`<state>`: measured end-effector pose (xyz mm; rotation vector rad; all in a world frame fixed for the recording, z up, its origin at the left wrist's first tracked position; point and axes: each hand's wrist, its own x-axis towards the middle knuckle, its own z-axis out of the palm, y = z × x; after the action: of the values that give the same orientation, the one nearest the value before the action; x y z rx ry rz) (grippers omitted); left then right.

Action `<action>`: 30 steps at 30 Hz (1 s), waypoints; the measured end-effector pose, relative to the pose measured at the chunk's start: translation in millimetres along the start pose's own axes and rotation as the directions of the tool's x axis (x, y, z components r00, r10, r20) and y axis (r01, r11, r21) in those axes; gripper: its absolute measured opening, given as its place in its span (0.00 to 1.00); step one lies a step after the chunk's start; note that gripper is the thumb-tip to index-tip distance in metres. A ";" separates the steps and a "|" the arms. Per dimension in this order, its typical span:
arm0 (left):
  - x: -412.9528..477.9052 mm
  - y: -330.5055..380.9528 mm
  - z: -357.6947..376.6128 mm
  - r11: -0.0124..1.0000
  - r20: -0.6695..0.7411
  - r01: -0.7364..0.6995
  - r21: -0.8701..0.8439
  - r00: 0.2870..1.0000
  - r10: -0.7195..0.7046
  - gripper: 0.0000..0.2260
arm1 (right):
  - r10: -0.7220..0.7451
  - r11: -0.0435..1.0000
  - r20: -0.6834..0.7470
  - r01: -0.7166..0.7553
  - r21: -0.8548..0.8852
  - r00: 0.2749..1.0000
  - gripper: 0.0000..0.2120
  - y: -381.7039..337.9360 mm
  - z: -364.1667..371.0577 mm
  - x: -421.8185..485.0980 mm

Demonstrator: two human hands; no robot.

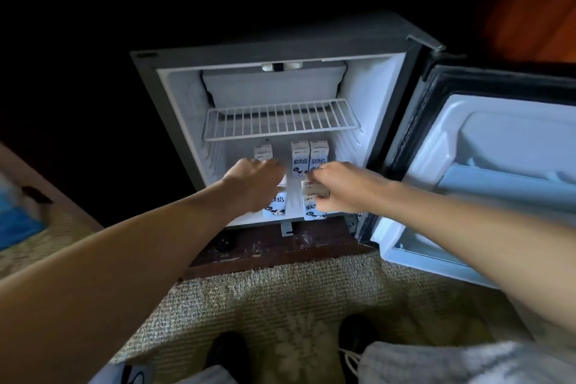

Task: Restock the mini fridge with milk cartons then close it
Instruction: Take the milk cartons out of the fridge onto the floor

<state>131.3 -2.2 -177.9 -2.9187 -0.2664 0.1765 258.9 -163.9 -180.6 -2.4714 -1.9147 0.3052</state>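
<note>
Left hand (pixel 255 179) curled over the front-left carton (pixel 276 205), right hand (pixel 339 187) pinching the front-right carton (pixel 313 208) by its top; both cartons upright at the mini fridge (pixel 355 93) front lip. Push each straight back, kept upright, snug against the back-row cartons (pixel 308 156), so the door (pixel 486 165) can shut.

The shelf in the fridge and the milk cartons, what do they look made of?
The shelf looks like white-coated metal wire: thin parallel bars in a frame. The milk cartons look like printed paperboard: boxy, with sharp folded edges and blue print.
</note>
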 end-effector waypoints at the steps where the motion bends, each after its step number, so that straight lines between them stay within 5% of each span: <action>1: -4.5 6.1 -10.2 1.000 0.006 -0.008 -0.023 1.000 0.008 0.15 | 0.018 0.999 -0.012 -0.017 0.027 1.000 0.02 -1.7 -6.9 -12.1; 4: -20.6 27.9 -41.9 0.990 0.001 -0.025 -0.140 1.000 0.025 0.16 | 0.132 0.984 -0.050 -0.125 0.126 0.990 0.09 -6.1 -38.1 -55.0; 7: -36.2 48.5 -83.1 0.962 -0.007 -0.023 -0.273 1.000 0.022 0.17 | 0.185 0.964 -0.145 -0.151 0.217 0.972 0.04 -11.1 -67.9 -108.9; 12: -54.2 97.0 -142.7 0.891 -0.115 -0.075 -0.447 0.993 0.026 0.06 | 0.356 0.916 -0.383 -0.237 0.324 0.852 0.14 -23.5 -74.1 -203.2; 21: -78.5 196.1 -228.6 0.902 -0.342 -0.282 -0.328 0.925 0.164 0.06 | 0.508 0.861 -0.517 -0.384 0.333 0.689 0.18 -18.1 -85.7 -350.9; 30: -90.5 332.6 -230.5 0.828 -0.336 -0.455 -0.328 0.875 0.348 0.12 | 0.753 0.657 -0.430 -0.533 0.533 0.498 0.14 1.6 -37.6 -494.3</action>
<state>129.7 -383.9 -15.9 -3.3148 0.4239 -0.2373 148.5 -634.0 -68.5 -2.4760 -0.5407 -0.1955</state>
